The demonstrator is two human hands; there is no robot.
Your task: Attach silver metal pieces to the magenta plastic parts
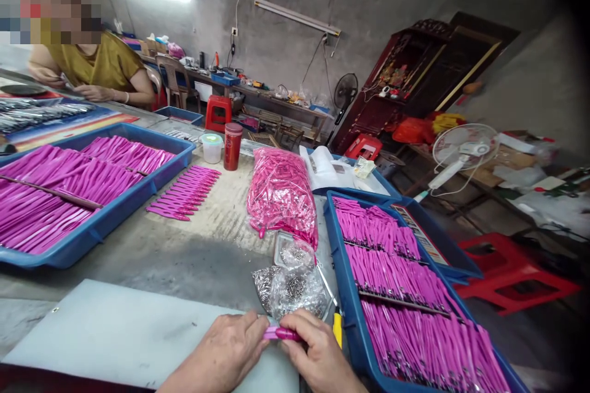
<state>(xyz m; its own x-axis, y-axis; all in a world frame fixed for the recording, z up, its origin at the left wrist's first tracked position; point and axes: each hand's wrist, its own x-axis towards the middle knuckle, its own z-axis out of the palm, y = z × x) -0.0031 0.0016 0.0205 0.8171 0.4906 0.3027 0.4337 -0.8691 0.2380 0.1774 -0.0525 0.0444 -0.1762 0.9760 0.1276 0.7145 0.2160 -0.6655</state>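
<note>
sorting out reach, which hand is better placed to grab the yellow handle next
Probably the right hand: it is nearer the yellow handle; the left hand is farther off. Both hold the pink piece, so the left would keep it alone.

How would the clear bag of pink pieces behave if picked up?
The clear bag would probably sag and shift, since its wrinkled film holds many small pink pieces. Its glossy surface may feel slippery. It seems unlikely to roll, as it sits wide and lumpy on the table.
</note>
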